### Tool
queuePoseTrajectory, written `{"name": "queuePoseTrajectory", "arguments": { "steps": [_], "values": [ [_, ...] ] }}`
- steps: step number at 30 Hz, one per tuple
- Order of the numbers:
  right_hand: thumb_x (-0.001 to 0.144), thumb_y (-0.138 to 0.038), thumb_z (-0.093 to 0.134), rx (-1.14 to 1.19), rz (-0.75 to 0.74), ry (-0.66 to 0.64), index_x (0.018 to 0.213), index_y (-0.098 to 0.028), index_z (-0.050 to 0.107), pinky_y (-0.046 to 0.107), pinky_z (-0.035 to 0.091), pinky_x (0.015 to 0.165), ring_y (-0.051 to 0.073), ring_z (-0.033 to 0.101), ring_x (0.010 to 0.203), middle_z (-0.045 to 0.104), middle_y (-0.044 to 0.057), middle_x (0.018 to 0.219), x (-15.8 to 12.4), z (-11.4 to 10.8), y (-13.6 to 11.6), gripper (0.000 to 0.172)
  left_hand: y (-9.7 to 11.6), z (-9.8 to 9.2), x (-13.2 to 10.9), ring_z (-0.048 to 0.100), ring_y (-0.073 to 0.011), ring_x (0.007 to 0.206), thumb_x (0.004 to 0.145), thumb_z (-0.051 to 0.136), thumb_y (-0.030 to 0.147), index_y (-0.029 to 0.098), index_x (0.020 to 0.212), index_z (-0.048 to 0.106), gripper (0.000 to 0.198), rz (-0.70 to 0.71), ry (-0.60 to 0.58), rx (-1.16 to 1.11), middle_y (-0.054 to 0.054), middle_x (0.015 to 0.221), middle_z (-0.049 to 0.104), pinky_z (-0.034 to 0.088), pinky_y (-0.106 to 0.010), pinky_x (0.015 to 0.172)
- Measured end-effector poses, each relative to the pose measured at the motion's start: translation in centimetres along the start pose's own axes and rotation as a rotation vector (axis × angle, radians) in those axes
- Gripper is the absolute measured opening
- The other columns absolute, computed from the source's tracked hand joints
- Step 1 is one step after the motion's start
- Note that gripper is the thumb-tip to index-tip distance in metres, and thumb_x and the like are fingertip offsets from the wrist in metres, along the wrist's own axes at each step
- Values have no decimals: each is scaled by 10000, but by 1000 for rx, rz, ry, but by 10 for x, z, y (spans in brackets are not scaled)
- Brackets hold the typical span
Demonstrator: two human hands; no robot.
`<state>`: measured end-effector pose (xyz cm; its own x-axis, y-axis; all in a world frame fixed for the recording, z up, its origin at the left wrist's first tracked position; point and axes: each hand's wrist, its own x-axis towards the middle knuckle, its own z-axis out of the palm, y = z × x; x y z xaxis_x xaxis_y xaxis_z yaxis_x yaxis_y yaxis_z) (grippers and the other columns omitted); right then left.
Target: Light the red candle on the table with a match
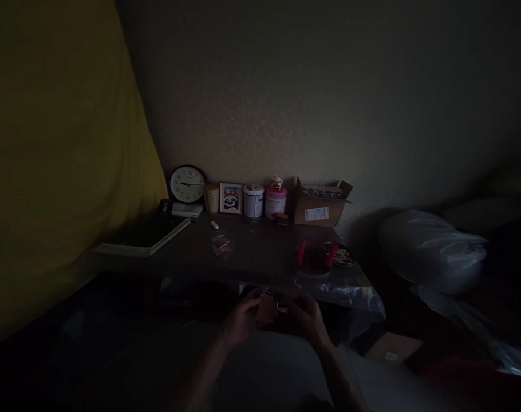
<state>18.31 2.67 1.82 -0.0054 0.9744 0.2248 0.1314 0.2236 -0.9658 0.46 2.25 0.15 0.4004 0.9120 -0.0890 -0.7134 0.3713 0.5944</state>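
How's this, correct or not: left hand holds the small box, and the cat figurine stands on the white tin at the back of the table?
Not quite: the head view shows the cat figurine on the pink tin, not the white one. The left hand does hold the small box.

**Head camera: single view, forward and down**

Sole view taken from the wearer's head. Lens faced forward, tipped down across the table (pixel 260 243) to the wall (pixel 260 86) behind it. Field was wide: yellow cloth (pixel 63 143) bounded the left, a plastic bag (pixel 432 252) lay toward the right. Forearms (pixel 209 363) entered at the bottom edge; fingers (pixel 252 299) sat low, near centre, closer to the lens than the wall.
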Motion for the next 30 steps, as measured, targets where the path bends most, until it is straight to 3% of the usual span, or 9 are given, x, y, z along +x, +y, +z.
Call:
{"name": "queuePoseTrajectory", "arguments": {
  "steps": [8,15,19,24,30],
  "values": [
    [805,-453,547,-77,-78,-101,917,-183,632,296,485,731,227,620,860,678,57,896,-6,3,-3,304,3,4,-2,626,-185,872,781,572,193,239,1028,597,253,-21,13,-46,-31,986,657,445,-337,805],
    [815,-420,538,-114,-128,-109,867,-190,628,269,487,709,213,632,813,683,54,860,-10,10,-2,252,0,0,2,624,-185,869,790,564,201,223,1064,590,276,-4,8,-62,-44,1020,657,451,-319,763],
    [827,-362,534,-159,-199,-145,950,-205,605,260,497,719,212,621,873,662,62,952,-15,14,-13,212,0,0,3,621,-173,865,794,559,183,209,1043,607,255,25,-30,-100,-43,988,667,447,-283,746],
    [806,-325,575,-232,-284,-220,1161,-255,520,287,499,807,217,582,1002,603,51,1106,-19,20,-19,366,4,8,-1,622,-184,881,805,554,218,181,1001,630,213,31,-58,-101,-60,960,675,444,-274,759],
    [777,-282,621,-295,-323,-232,1246,-285,457,333,490,861,237,530,1088,530,64,1219,-18,24,-13,497,5,13,-4,633,-202,875,811,540,234,184,1034,621,242,38,-54,-29,-74,954,688,451,-275,726]
  ]
}}
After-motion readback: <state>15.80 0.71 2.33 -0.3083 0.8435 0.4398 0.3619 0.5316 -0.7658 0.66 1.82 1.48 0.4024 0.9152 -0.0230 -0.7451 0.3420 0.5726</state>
